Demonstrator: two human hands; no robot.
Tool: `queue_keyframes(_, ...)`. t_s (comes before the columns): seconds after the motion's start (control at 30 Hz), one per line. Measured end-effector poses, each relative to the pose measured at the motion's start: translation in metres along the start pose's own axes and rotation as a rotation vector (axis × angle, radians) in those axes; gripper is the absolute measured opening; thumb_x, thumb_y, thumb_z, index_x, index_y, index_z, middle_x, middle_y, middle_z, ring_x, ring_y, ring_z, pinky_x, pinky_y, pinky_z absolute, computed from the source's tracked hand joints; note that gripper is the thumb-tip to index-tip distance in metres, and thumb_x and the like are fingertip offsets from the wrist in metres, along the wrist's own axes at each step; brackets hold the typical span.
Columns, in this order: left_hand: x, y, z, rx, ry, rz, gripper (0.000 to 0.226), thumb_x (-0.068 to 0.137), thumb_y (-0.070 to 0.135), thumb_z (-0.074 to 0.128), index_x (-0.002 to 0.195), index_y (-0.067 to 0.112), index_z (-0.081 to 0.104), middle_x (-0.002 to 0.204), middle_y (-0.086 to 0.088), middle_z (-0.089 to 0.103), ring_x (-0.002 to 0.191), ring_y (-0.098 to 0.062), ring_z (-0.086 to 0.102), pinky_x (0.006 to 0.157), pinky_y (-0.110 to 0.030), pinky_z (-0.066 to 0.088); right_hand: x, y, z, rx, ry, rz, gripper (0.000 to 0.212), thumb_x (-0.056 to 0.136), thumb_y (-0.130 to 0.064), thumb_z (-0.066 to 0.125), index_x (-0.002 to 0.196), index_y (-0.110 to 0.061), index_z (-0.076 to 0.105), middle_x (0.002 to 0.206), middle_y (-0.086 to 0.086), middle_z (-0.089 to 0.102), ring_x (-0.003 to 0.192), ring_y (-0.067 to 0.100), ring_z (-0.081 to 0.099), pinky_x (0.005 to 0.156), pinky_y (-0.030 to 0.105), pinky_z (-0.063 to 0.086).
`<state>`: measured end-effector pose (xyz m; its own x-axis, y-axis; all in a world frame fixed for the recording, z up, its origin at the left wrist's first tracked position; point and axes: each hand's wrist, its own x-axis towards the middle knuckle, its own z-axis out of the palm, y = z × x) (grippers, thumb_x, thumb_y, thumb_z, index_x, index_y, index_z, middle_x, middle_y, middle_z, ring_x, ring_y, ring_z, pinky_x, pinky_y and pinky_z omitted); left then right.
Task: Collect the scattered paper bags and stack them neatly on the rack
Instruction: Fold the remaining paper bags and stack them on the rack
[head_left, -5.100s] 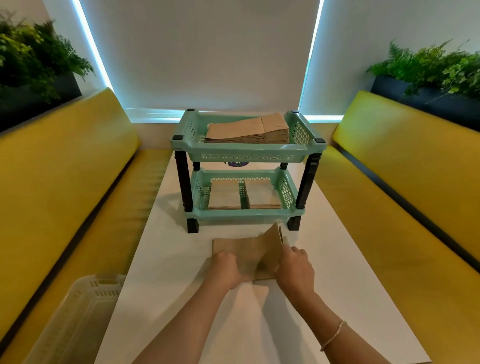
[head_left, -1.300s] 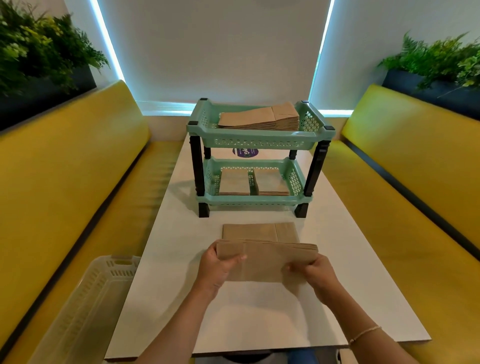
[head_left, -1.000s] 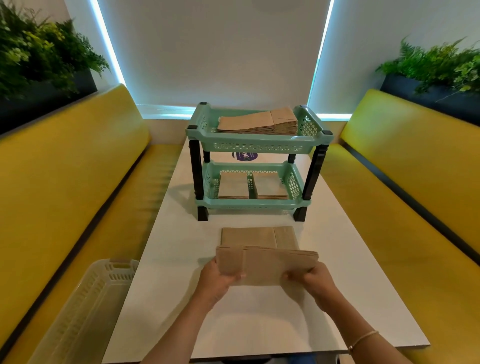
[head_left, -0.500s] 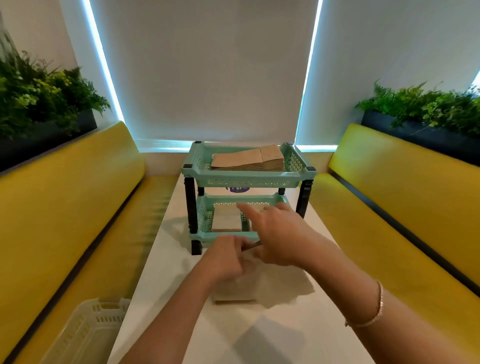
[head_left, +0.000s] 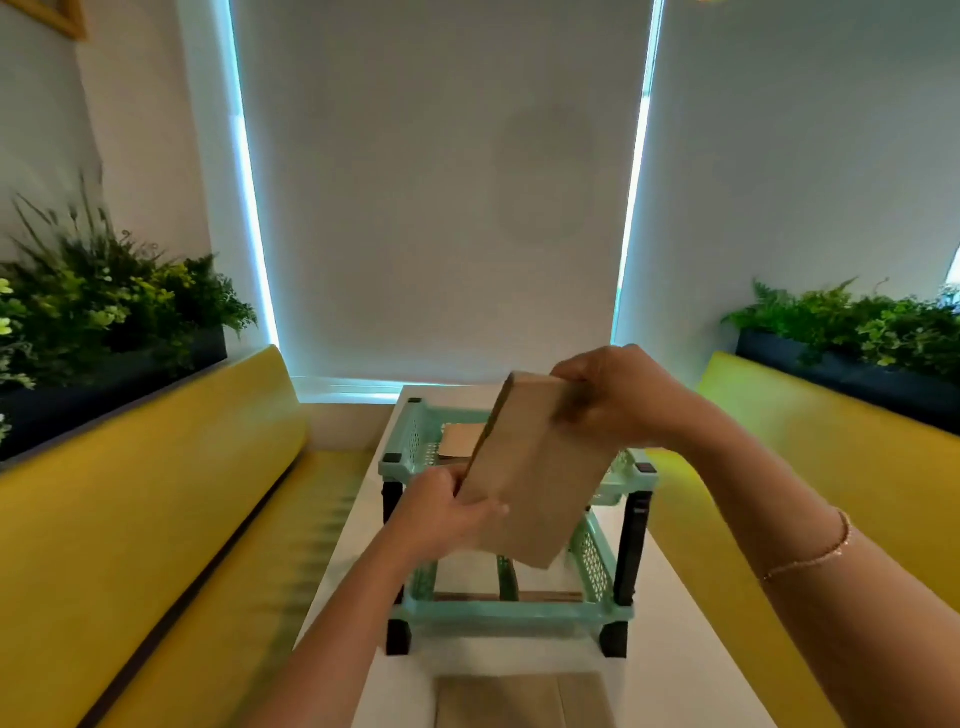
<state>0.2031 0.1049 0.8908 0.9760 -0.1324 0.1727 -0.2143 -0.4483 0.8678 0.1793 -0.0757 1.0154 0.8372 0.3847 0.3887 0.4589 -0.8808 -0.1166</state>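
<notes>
The bags (head_left: 530, 478), low over the table (head_left: 691, 623) half a second ago, are now raised mid-frame, tilted over the rack (head_left: 511, 613); left hand (head_left: 441, 512) and right hand (head_left: 618, 397) both grip them.

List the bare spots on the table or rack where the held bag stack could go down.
Bare white table right of the rack, and a narrower strip on its left. The top tier already holds bags, mostly hidden behind the held stack that the left hand and right hand grip. Near edge is crowded: another bag lies before the rack.
</notes>
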Motion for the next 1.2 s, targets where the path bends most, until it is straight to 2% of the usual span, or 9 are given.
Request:
queue_keyframes(0.13,0.034,0.002,-0.022,-0.031,0.127,0.04,0.025,0.082,0.022,0.071,0.105,0.023,0.063,0.094,0.005,0.068,0.088,-0.013,0.065,0.077,-0.024,0.053,0.036,0.039,-0.009,0.46,0.103,0.169,0.016,0.079,-0.002,0.067,0.082,-0.018,0.065,0.07,-0.002,0.06,0.063,0.009,0.056,0.057,0.016,0.047)
queue_keyframes(0.23,0.075,0.004,-0.042,-0.375,0.255,-0.015,0.017,0.081,0.007,0.07,0.096,0.011,0.065,0.086,0.0,0.069,0.081,-0.018,0.067,0.075,-0.028,0.057,0.067,0.072,0.007,0.844,0.182,0.337,0.019,0.079,0.002,0.068,0.091,-0.012,0.067,0.077,0.004,0.066,0.063,0.018,0.062,0.06,0.028,0.055)
queue_keyframes(0.3,0.099,0.006,-0.049,-0.548,0.228,-0.063,0.011,0.084,0.004,0.065,0.095,0.008,0.063,0.088,-0.006,0.069,0.078,-0.018,0.067,0.065,-0.026,0.058,0.085,0.091,0.025,1.009,0.197,0.45,0.02,0.08,0.002,0.066,0.093,-0.013,0.065,0.079,0.005,0.066,0.064,0.02,0.063,0.054,0.027,0.053)
queue_keyframes(0.4,0.131,-0.001,-0.046,-0.473,0.162,-0.11,0.007,0.088,0.006,0.061,0.096,0.007,0.061,0.09,-0.008,0.067,0.075,-0.016,0.064,0.054,-0.022,0.055,0.104,0.112,0.055,1.11,0.182,0.616,0.016,0.083,0.0,0.063,0.096,-0.01,0.061,0.082,0.008,0.063,0.068,0.024,0.061,0.053,0.028,0.048)
queue_keyframes(0.6,0.178,-0.03,-0.035,-0.154,0.222,-0.219,0.018,0.088,0.009,0.063,0.105,0.004,0.065,0.101,-0.012,0.068,0.081,-0.019,0.061,0.081,-0.031,0.051,0.128,0.133,0.106,0.927,0.096,0.826,0.01,0.081,0.003,0.066,0.088,-0.001,0.059,0.074,0.014,0.058,0.062,0.025,0.057,0.052,0.034,0.049)
queue_keyframes(0.7,0.19,-0.04,-0.034,0.115,0.224,-0.318,0.026,0.087,0.013,0.062,0.11,0.001,0.064,0.11,-0.016,0.065,0.091,-0.026,0.061,0.085,-0.033,0.05,0.136,0.136,0.124,0.685,0.056,0.809,0.024,0.075,-0.003,0.073,0.096,0.004,0.063,0.094,0.02,0.066,0.085,0.032,0.065,0.076,0.04,0.055)
queue_keyframes(0.9,0.192,-0.047,-0.021,0.612,0.191,-0.289,0.034,0.091,0.025,0.058,0.113,-0.001,0.063,0.107,-0.013,0.068,0.102,-0.025,0.063,0.085,-0.032,0.05,0.133,0.127,0.136,0.365,0.021,0.758,0.022,0.085,-0.011,0.058,0.104,0.001,0.061,0.108,0.015,0.064,0.1,0.028,0.06,0.083,0.031,0.048)
queue_keyframes(1.07,0.193,-0.054,-0.016,0.657,0.214,-0.291,0.034,0.091,0.017,0.055,0.12,-0.002,0.056,0.102,-0.013,0.067,0.093,-0.024,0.063,0.057,-0.02,0.04,0.131,0.122,0.136,0.297,0.023,0.72,0.019,0.088,-0.009,0.055,0.103,0.002,0.061,0.097,0.015,0.059,0.086,0.025,0.052,0.072,0.029,0.041)
queue_keyframes(1.2,0.194,-0.055,-0.013,0.665,0.197,-0.299,0.026,0.091,0.014,0.053,0.11,-0.002,0.062,0.1,-0.019,0.066,0.076,-0.023,0.057,0.059,-0.027,0.045,0.131,0.12,0.133,0.263,0.024,0.717,0.018,0.089,-0.009,0.054,0.102,0.002,0.061,0.085,0.009,0.049,0.078,0.02,0.046,0.067,0.026,0.037)
